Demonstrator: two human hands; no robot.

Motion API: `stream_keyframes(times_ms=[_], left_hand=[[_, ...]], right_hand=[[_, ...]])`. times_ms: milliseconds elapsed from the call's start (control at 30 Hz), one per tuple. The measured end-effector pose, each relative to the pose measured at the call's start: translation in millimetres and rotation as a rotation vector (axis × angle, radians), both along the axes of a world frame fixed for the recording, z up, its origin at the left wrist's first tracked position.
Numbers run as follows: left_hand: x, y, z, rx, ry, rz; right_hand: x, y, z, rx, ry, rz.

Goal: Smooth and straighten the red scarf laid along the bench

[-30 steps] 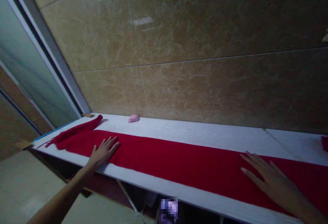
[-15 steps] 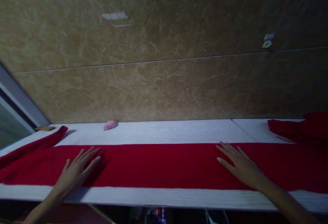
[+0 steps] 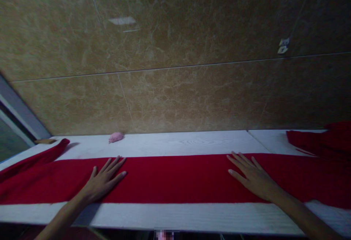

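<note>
A long band of red fabric lies flat along the white wooden board, running out of view at the left. On its left part rests my left hand, palm down with the fingers spread. My right hand lies on the fabric further right, its fingers also stretched out and apart. Neither hand grips the cloth. Between the two hands the fabric looks smooth. At the far right it joins or lies against a bunched red heap; which, I cannot tell.
A tiled brown wall rises behind the board. Near its foot sits a small pink lump. A folded red end stands up at the left, by a small brown block and a metal frame. A pale fitting is on the wall.
My left hand has moved to the right across the red fabric, closer to my right hand. My right hand has hardly shifted. The view has tilted slightly.
</note>
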State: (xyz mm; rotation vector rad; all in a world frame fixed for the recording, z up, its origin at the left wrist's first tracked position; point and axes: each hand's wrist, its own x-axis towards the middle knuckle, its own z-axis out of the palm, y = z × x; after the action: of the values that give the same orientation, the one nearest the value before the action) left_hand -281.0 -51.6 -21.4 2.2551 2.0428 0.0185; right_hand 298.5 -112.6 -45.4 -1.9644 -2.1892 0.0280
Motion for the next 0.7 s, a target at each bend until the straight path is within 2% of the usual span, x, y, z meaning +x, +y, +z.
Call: stream_keyframes(times_ms=[200, 333, 533, 700], left_hand=[[-2, 47, 1.4, 0.017, 0.027, -0.001], [-2, 71, 1.0, 0.008, 0.049, 0.009], [-6, 72, -2.3, 0.041, 0.035, -0.051], [6, 73, 13.5, 0.038, 0.014, -0.022]], right_hand=[[-10, 42, 6.2, -0.026, -0.014, -0.012], [-17, 58, 14.2, -0.074, -0.036, -0.034], [-14, 62, 9.7, -0.041, -0.004, -0.023], [-11, 62, 4.9, 0.011, 0.031, 0.009]])
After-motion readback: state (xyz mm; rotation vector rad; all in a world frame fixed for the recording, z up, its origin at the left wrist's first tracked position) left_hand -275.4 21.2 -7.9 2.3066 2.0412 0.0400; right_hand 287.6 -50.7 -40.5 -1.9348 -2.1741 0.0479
